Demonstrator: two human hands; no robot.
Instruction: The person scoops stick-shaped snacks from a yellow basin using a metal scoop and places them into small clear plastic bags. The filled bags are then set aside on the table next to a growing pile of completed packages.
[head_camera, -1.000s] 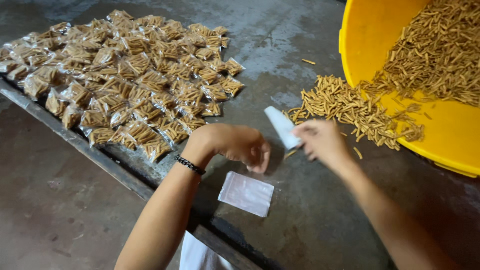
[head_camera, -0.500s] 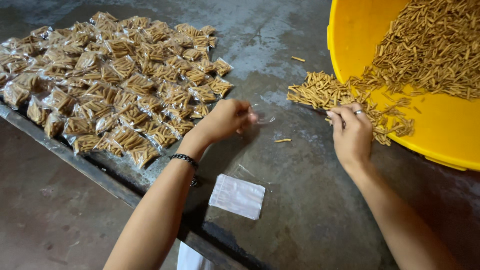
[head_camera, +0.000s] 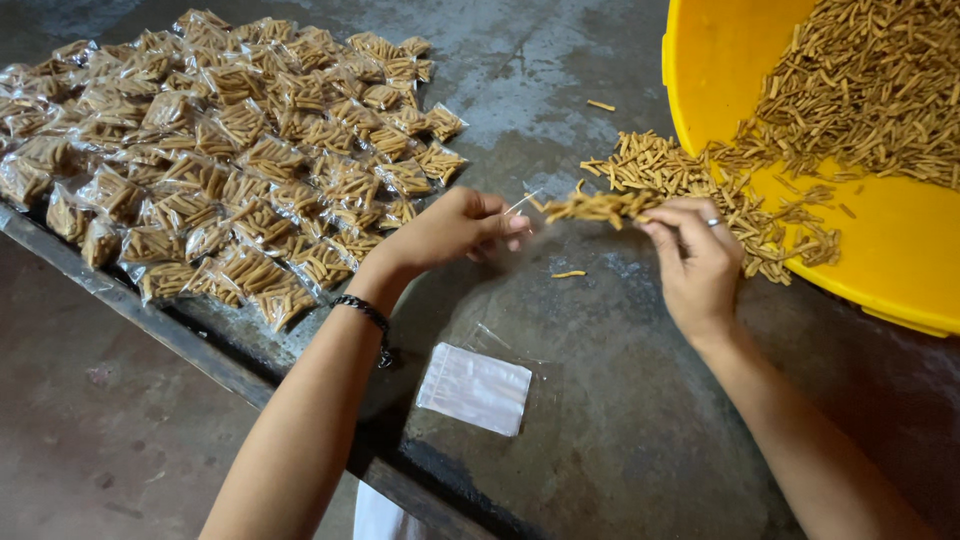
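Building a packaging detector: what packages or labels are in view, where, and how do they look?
Filled packets: heap at upper left, small clear bags of tan snack sticks.
Empty bags: flat stack at bottom centre, clear and whitish, rectangular.
Bag in the left hand: clear, barely visible.
No labels, signs or screens.

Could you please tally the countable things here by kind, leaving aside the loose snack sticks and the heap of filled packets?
Yellow tub: 1
Stack of empty clear bags: 1
Black wristband: 1
Ring: 1
Hands: 2, left hand and right hand
Total: 6
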